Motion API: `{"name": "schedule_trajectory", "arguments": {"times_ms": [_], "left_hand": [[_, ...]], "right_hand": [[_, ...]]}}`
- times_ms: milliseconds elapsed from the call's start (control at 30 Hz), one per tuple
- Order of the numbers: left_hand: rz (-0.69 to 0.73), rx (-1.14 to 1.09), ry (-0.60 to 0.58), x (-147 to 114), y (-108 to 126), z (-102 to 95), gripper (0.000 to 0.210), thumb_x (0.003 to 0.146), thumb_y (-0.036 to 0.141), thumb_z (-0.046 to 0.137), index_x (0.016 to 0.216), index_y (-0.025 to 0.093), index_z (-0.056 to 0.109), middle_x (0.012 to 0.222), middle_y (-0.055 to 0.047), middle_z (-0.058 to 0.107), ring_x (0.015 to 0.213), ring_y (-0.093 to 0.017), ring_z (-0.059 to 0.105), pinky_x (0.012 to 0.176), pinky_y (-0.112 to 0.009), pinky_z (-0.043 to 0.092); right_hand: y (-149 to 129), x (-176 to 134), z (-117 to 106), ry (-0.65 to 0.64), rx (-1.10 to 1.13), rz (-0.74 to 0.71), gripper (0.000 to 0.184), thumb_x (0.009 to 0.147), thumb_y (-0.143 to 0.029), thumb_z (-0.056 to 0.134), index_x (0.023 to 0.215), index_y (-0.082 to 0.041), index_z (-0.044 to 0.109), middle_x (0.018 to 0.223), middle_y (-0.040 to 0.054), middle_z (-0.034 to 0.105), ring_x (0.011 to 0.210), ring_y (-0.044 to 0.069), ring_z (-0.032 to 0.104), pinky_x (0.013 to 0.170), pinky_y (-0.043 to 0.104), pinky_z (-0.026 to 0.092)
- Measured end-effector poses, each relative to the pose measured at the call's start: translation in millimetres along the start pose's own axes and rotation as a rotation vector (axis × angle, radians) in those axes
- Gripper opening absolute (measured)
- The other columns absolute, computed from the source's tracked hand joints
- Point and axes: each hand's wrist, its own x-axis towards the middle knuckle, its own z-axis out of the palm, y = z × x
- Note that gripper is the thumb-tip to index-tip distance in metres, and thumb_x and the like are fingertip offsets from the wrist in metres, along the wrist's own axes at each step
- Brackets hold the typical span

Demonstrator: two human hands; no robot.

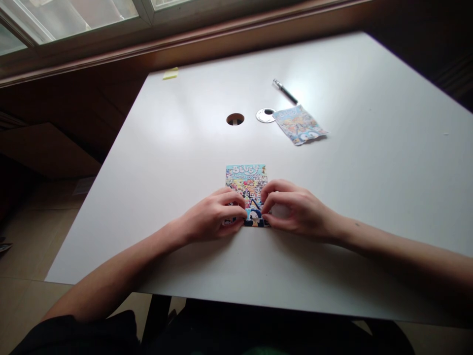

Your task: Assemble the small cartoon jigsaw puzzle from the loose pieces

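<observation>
A small Bluey jigsaw puzzle [247,176] lies flat on the white table before me, its picture crowded with cartoon figures and a light blue title band on top. My left hand [218,213] is closed over its lower left side, with curled fingertips touching the surface. At the lower right edge, my right hand [295,209] is bent in a pinch, thumb and fingers against the puzzle. Both hands cover parts of its lower half, and what exactly sits under the fingertips is hidden.
Further back lies a creased picture sheet [300,125] with a similar design, partly over a round metal cover [265,116]. A dark pen [285,91] is behind it. The table [166,162] has a round cable hole [235,119] and a yellow sticky note [170,73] at its far edge.
</observation>
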Motion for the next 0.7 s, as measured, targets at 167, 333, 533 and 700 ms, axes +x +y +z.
{"name": "schedule_trajectory", "arguments": {"times_ms": [167,333,533,700], "left_hand": [[0.007,-0.001,-0.006,0.5,0.6,-1.3,0.014,0.087,0.014,0.062,0.098,0.019,0.068,0.105,-0.009,0.067,0.098,-0.019,0.060,0.087,-0.033,0.053],[0.009,0.009,-0.028,0.1,0.3,-1.8,0.014,0.089,0.016,0.059,0.102,0.019,0.066,0.108,-0.009,0.067,0.099,-0.019,0.059,0.090,-0.034,0.053],[0.017,0.029,-0.036,0.3,-0.2,-0.5,0.018,0.091,0.017,0.058,0.107,0.018,0.065,0.110,-0.009,0.066,0.100,-0.020,0.057,0.091,-0.036,0.052],[0.044,0.072,-0.060,1.6,1.3,-2.6,0.026,0.092,0.016,0.057,0.115,0.022,0.066,0.110,-0.009,0.063,0.102,-0.020,0.055,0.093,-0.038,0.053]], "right_hand": [[-0.3,0.4,0.1,-0.005,-0.001,0.014,0.008,0.079,-0.012,0.068,0.080,-0.021,0.067,0.097,0.0060,0.064,0.090,0.018,0.063,0.080,0.032,0.053],[1.8,0.2,1.3,-0.023,-0.011,0.033,0.006,0.079,-0.014,0.067,0.078,-0.020,0.066,0.097,0.0065,0.063,0.091,0.019,0.062,0.081,0.032,0.052],[2.4,-0.4,2.2,-0.051,-0.034,0.037,0.007,0.079,-0.014,0.066,0.077,-0.020,0.065,0.097,0.0068,0.063,0.090,0.019,0.060,0.081,0.032,0.051],[2.6,-0.4,2.3,-0.055,-0.027,0.044,0.005,0.080,-0.016,0.066,0.077,-0.020,0.065,0.097,0.0069,0.062,0.090,0.019,0.059,0.081,0.032,0.050]]}}
